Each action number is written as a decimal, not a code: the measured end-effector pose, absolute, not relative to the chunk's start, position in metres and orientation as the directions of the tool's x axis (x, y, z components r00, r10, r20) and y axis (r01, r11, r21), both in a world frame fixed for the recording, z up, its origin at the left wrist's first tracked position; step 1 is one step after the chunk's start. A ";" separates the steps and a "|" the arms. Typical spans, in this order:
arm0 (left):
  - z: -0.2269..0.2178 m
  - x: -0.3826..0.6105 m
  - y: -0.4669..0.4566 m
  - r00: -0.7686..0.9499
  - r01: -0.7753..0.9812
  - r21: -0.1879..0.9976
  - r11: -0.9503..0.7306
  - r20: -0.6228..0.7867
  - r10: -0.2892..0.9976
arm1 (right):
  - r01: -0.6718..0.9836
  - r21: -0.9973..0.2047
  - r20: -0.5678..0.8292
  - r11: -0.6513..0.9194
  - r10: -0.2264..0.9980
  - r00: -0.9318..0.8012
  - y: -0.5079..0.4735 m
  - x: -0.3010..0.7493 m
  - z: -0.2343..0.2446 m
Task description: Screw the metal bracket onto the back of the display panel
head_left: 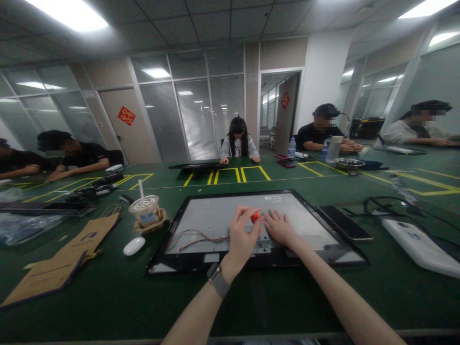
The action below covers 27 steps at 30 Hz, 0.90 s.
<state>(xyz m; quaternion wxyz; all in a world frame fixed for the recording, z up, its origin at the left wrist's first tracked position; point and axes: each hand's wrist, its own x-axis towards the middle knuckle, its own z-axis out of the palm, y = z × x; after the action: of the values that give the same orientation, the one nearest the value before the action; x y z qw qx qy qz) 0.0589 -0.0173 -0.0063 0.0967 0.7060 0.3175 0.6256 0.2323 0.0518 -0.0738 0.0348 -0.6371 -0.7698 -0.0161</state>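
In the head view, the person's left hand, with a grey-strapped wristwatch on its wrist, pinches a small bright-orange object between thumb and fingertips; the fingers cover much of it, so its full shape cannot be told. It is above the middle of a large flat rectangular panel with a grey back and a glossy black border, lying on a green-topped table. The right hand is just beside it, palm down over the panel with its fingers extended and slightly spread; whether it touches the orange object cannot be told. Below the fingers is a small silvery metal bracket, and thin red and dark wires curve across the panel's left part. Left of the panel stand a lidded clear plastic cup with a white straw, in a brown cardboard holder, and near it a smooth white oval object; farther left lies a flattened brown paper bag. Just beyond the panel's right edge lies a black rectangular slab, with a white rounded-corner case farther right. Across the table, a person in a light top sits behind a thin black panel.
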 end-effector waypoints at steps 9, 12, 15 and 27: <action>-0.010 0.056 -0.020 0.156 0.355 0.444 -0.823 0.840 0.520 | 0.977 -0.007 0.074 0.211 0.975 -0.210 0.047 0.231 -0.069; -0.010 0.056 -0.018 0.071 0.349 0.501 -0.792 0.829 0.555 | 0.980 -0.017 0.074 0.198 0.978 -0.196 0.050 0.231 -0.071; -0.010 0.054 -0.014 -0.029 0.348 0.571 -0.744 0.799 0.600 | 0.985 -0.024 0.085 0.173 0.982 -0.171 0.053 0.232 -0.076; -0.007 0.054 -0.016 -0.002 0.295 0.620 -0.727 0.762 0.648 | 0.985 -0.024 0.081 0.172 0.982 -0.170 0.056 0.235 -0.080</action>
<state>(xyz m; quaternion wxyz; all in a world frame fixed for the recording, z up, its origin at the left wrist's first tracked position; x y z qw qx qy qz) 0.0542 -0.0157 -0.0068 0.1420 0.6918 0.3409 0.6205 0.2349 0.0562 -0.0799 0.0386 -0.6430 -0.7647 -0.0169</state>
